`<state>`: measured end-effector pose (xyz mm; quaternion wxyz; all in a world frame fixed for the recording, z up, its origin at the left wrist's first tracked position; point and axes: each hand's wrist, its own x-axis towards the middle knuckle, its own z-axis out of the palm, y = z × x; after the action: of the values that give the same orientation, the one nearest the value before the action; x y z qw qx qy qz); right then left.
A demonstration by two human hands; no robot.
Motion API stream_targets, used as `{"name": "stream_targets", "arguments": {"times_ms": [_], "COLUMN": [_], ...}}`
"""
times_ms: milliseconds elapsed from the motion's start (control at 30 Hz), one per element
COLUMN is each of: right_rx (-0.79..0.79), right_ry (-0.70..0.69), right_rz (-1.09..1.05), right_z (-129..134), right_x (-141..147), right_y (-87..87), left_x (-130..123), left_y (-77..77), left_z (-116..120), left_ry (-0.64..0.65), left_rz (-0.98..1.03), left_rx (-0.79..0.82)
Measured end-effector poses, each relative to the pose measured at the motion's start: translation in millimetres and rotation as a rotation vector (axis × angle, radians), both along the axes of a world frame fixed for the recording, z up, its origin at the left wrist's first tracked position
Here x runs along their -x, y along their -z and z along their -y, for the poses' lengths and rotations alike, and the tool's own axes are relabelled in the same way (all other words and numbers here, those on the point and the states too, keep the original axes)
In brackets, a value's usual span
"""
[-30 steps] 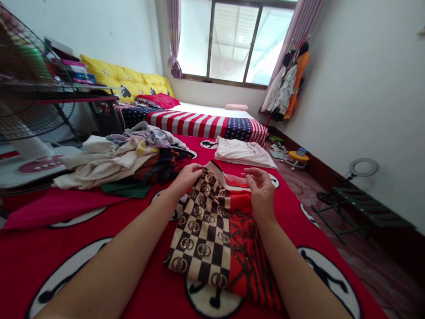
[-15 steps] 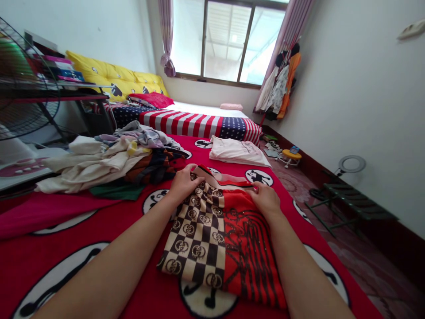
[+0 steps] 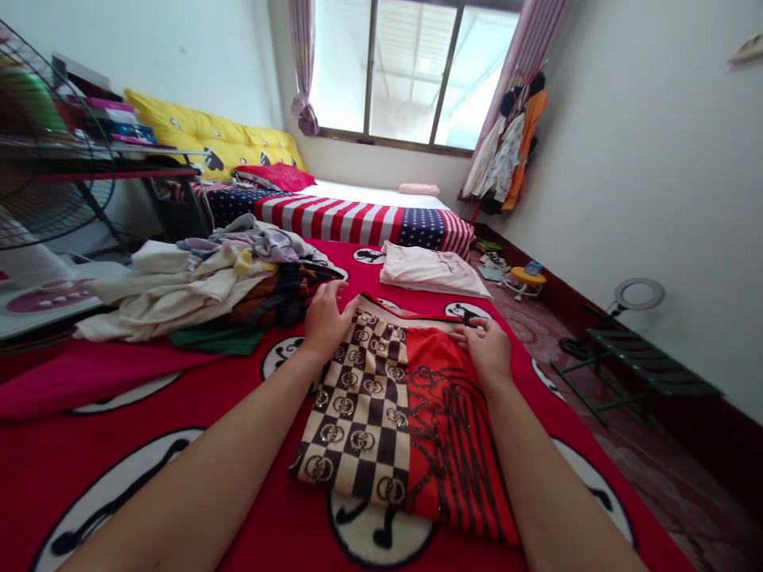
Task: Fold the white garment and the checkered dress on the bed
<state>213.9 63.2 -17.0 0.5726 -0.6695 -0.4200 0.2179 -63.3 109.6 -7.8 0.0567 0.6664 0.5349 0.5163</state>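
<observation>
A folded garment (image 3: 369,397), half beige-and-black checks with round motifs and half red with black glittery lines, lies flat on the red bedspread (image 3: 238,477). Its light neckline with red and black edging faces away from me. At the far left corner rests my left hand (image 3: 327,322), open, fingers pointing up and thumb beside the fabric. My right hand (image 3: 486,349) touches the far right corner, its fingers spread over the red edge rather than pinching it. Behind the garment lies a folded white shirt (image 3: 429,270).
To the left is a heap of rumpled clothes (image 3: 179,294), with a magenta cloth (image 3: 107,373) in front of it. A fan (image 3: 53,151) stands at the far left. Right of the bed are a green folding stool (image 3: 649,357) and a ring light (image 3: 640,294). Another bed (image 3: 351,222) stands under the window.
The garment's far edge, lifted and creased before, now lies flatter and straighter. Both hands have loosened from their pinch on its corners. The view has shifted slightly.
</observation>
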Motion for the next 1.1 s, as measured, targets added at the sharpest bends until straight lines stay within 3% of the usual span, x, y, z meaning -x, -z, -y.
{"name": "stream_targets", "arguments": {"times_ms": [67, 167, 233, 333, 533, 700, 767, 833, 900, 1000, 1100], "right_rx": [0.005, 0.079, 0.155, 0.287, 0.427, 0.464, 0.290, 0.053, -0.059, -0.049, -0.096], "right_ry": [-0.038, -0.233, -0.342, -0.390, -0.351, -0.387, -0.307, -0.321, -0.532, -0.717, -0.692], "right_rz": [0.140, 0.430, 0.646, 0.897, 1.018, 1.055, 1.092, 1.083, 1.014, 1.066, 1.231], "right_z": [0.3, 4.2, 7.3, 9.2, -0.2, 4.1, 24.4, 58.9, 101.7, 157.1, 175.9], "right_x": [4.7, 14.2, 18.6, 20.4, 18.6, 18.8, 26.0, 39.7, 57.5, 82.6, 97.7], "right_y": [-4.3, -9.7, -8.9, -1.1, 9.9, -11.3, -25.7, -37.1, -40.7, -29.3, -9.4], "left_x": [-7.5, -19.6, -22.8, -18.5, -11.8, -9.5, -6.7, -3.8, -1.1, 3.1, 6.9], "left_y": [-5.7, -8.9, -4.0, 9.2, 23.2, 24.5, 24.6, 24.3, 23.8, 24.2, 26.9], "left_z": [7.5, 17.7, 19.6, 14.4, 3.2, 5.3, 5.2, 3.3, 0.1, -5.5, -9.9], "left_ry": [0.121, 0.392, 0.425, 0.392, 0.407, 0.472, 0.464, 0.425, 0.371, 0.292, 0.237], "left_rz": [-0.088, -0.310, -0.501, -0.681, -0.613, -0.437, -0.290, -0.125, 0.035, 0.198, 0.285], "left_rx": [-0.065, -0.001, 0.078, 0.232, 0.348, 0.262, 0.217, 0.168, 0.125, 0.097, 0.117]}}
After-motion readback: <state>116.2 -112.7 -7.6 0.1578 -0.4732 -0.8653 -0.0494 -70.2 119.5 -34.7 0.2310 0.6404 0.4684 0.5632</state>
